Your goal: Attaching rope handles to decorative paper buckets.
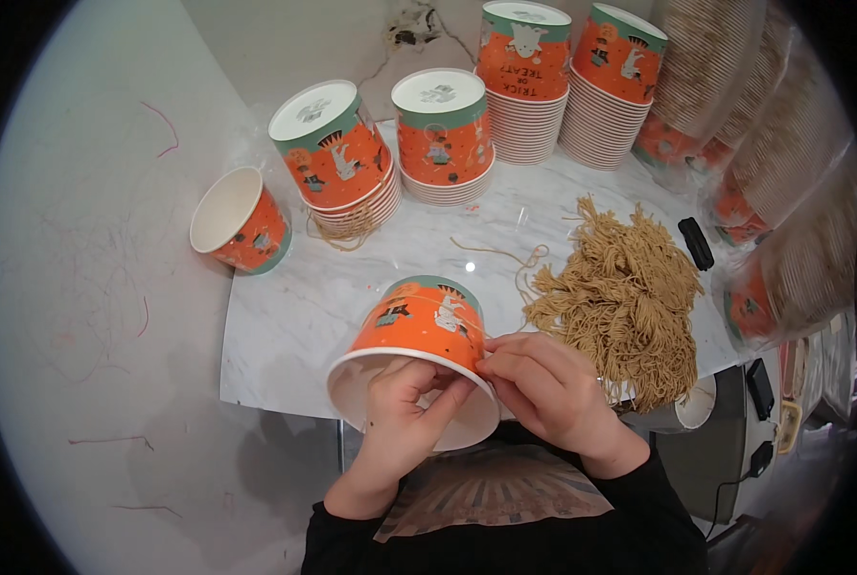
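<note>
Two hands meet at one orange paper cup (419, 331) held on its side over the near edge of the white marble table (285, 326), its open mouth turned toward the person. The left hand (402, 407) is curled closed on the cup's white rim, fingers hooked inside the mouth. The right hand (548, 388) is pinched nearly shut at the rim on the cup's right side, fingertips pressed together against the cup wall; a thin tan string (448, 309) runs across the cup's side toward that pinch, though whether the fingers actually grip it is hard to tell.

Just right of the cup lies a heap of cut tan yarn (625, 302), touching the back of the right hand. A small black object (696, 243) sits at the far right edge of that heap. Beyond the cup, several stacks of upside-down orange cups (443, 139) stand in a row along the far side of the table. Left of the cup, well apart from it, a single cup (240, 222) lies tipped with its mouth facing up and left. Plastic-wrapped sleeves of cups (783, 172) lean at the far right.
</note>
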Motion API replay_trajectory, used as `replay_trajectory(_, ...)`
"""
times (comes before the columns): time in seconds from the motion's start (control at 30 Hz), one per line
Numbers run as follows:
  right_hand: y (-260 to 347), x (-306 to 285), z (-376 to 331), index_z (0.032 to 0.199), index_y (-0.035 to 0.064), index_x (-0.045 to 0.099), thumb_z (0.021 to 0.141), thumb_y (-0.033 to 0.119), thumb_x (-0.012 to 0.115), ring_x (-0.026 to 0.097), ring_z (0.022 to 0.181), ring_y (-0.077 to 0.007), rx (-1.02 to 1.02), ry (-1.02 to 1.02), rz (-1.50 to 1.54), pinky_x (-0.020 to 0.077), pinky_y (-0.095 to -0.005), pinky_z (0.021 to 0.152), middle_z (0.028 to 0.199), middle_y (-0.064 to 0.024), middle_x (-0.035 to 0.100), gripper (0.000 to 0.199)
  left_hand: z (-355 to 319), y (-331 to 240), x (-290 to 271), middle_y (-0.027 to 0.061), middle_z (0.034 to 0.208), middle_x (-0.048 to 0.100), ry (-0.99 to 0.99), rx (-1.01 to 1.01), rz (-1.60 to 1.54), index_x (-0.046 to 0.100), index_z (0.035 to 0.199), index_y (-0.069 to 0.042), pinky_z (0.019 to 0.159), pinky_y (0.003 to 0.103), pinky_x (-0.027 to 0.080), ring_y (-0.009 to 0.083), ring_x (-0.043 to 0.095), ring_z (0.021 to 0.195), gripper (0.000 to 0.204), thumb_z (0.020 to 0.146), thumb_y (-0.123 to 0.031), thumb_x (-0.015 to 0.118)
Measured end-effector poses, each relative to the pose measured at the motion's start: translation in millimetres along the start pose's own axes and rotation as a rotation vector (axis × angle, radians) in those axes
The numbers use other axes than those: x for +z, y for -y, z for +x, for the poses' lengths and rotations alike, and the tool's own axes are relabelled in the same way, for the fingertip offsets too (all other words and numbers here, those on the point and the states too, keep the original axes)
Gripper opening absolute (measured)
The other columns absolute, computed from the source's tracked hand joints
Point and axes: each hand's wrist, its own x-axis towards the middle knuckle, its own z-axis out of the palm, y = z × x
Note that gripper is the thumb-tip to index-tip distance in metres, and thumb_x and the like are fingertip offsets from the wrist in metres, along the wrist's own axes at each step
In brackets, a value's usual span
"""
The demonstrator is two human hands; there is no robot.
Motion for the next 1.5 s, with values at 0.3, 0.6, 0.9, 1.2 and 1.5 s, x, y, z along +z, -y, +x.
replay_trajectory(0.3, -13.1, -14.8, -1.6, 0.104, 0.0080, 0.068, 0.066, 0.004, 0.075, 0.062, 0.088, -0.0266, 0.045, 0.023, -0.173, 0.0507, -0.0394, 0.071, 0.094, -0.0058, 0.062, 0.039, 9.1, -12.0, -0.3, 0.0114, 0.090, 0.067, -0.014, 0.316, 0.286, 0.068, 0.093, 0.000, 0.073, 0.032, 0.054, 0.0231, 0.068, 0.079, 0.014, 0.080, 0.004, 0.069)
replay_trajectory(0.6, -24.4, -11.1, -8.7, 0.101, -0.0009, 0.069, 0.085, -0.005, 0.067, 0.066, 0.081, -0.0133, 0.444, -0.087, 0.377, 0.0543, -0.0266, 0.072, 0.095, -0.0084, 0.067, 0.016, 28.3, -23.1, 14.9, 0.0119, 0.113, 0.061, -0.205, 0.716, 0.828, 0.065, 0.079, -0.009, 0.107, 0.055, 0.031, 0.0332, 0.059, 0.113, 0.010, 0.074, -0.014, 0.073)
replay_trajectory(0.9, -15.5, -19.5, 5.8, 0.116, -0.0002, 0.062, 0.080, 0.008, 0.080, 0.065, 0.093, -0.0163, 0.370, -0.141, 0.446, 0.0552, -0.0283, 0.082, 0.107, -0.0092, 0.062, 0.041, 52.3, -41.6, 20.2, 0.0045, 0.093, 0.066, 0.032, 0.644, 0.990, 0.061, 0.090, -0.008, 0.113, 0.065, 0.017, 0.0228, 0.067, 0.092, 0.007, 0.084, -0.010, 0.065)
replay_trajectory(1.2, -20.6, -34.3, 29.6, 0.109, 0.0003, 0.063, 0.085, 0.013, 0.075, 0.066, 0.089, -0.0208, 0.271, 0.003, 0.350, 0.0548, -0.0312, 0.077, 0.101, -0.0101, 0.063, 0.030, 59.7, -41.3, 4.5, 0.0042, 0.088, 0.067, 0.260, 0.046, -0.042, 0.057, 0.097, 0.001, 0.075, 0.023, 0.050, 0.0075, 0.062, 0.083, 0.007, 0.100, -0.006, 0.056)
replay_trajectory(1.5, -41.1, -33.6, 83.7, 0.090, 0.0001, 0.069, 0.082, 0.009, 0.071, 0.068, 0.077, -0.0261, 0.021, 0.321, 0.286, 0.0531, -0.0353, 0.068, 0.082, -0.0116, 0.066, 0.012, 52.6, -63.0, -12.5, 0.0032, 0.083, 0.069, -0.045, 0.189, 0.478, 0.066, 0.091, -0.001, 0.070, 0.022, 0.048, 0.0080, 0.063, 0.076, 0.004, 0.090, -0.004, 0.067)
